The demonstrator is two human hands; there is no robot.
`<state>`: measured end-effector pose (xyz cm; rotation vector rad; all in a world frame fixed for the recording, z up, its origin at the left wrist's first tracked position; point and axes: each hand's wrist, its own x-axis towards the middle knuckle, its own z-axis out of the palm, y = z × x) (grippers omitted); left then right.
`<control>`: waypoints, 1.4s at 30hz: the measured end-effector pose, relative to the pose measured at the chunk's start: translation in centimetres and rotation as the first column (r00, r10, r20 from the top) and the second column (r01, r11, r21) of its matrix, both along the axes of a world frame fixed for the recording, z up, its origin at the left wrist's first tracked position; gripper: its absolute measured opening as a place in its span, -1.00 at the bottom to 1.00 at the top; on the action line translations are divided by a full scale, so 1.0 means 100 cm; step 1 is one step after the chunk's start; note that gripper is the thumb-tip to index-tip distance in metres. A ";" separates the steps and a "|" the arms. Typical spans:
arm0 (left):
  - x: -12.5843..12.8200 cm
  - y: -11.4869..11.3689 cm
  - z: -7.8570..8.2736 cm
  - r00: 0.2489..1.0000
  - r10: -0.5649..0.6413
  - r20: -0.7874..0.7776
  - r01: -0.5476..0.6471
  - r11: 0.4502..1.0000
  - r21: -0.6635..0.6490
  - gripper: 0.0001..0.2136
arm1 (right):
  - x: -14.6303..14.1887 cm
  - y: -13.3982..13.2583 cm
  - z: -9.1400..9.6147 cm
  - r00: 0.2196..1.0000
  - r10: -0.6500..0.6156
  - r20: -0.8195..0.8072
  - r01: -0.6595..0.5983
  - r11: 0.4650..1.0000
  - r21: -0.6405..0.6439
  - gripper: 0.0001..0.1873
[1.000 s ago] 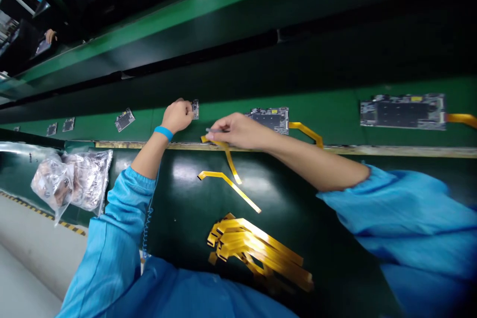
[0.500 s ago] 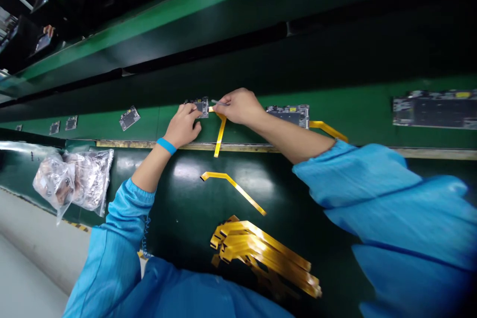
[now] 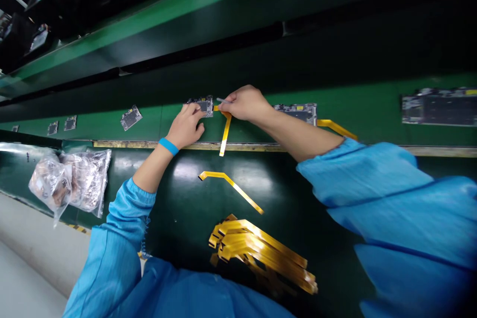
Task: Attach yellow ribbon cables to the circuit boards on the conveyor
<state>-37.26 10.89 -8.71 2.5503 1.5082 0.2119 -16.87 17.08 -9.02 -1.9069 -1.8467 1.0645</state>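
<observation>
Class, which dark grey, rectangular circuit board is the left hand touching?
The dark grey, rectangular circuit board immediately left of the right hand; only it lies partly under the left hand.

The bare left hand (image 3: 185,126) is resting palm down, its fingers (image 3: 194,108) bending forward and its thumb (image 3: 199,132) standing apart to the right. The bare right hand (image 3: 242,103) is pinching at the fingertips (image 3: 224,107), its back arching upward. The left forearm (image 3: 154,168) is slanting forward and rightward; the right forearm (image 3: 309,136) is slanting forward and leftward.
</observation>
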 end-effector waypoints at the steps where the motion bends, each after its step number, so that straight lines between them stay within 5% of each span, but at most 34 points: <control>1: 0.000 0.000 0.000 1.000 -0.004 -0.006 0.004 1.000 -0.004 -0.67 | 0.001 0.001 -0.001 1.000 -0.001 -0.008 0.001 1.000 -0.001 -0.88; 13: 0.001 0.003 -0.005 0.999 -0.050 0.001 0.050 0.999 0.009 -0.67 | 0.008 0.000 0.005 0.997 0.033 -0.067 -0.035 0.999 -0.026 -0.86; 25: 0.005 0.004 -0.006 0.997 -0.083 -0.011 0.083 0.997 0.001 -0.64 | 0.019 0.007 -0.015 0.995 0.056 -0.083 -0.055 0.998 0.004 -0.86; 42: 0.032 -0.002 -0.003 0.990 -0.079 -0.120 0.076 0.997 -0.026 -0.58 | 0.029 0.019 0.005 0.993 0.108 0.039 -0.103 0.988 -0.116 -0.83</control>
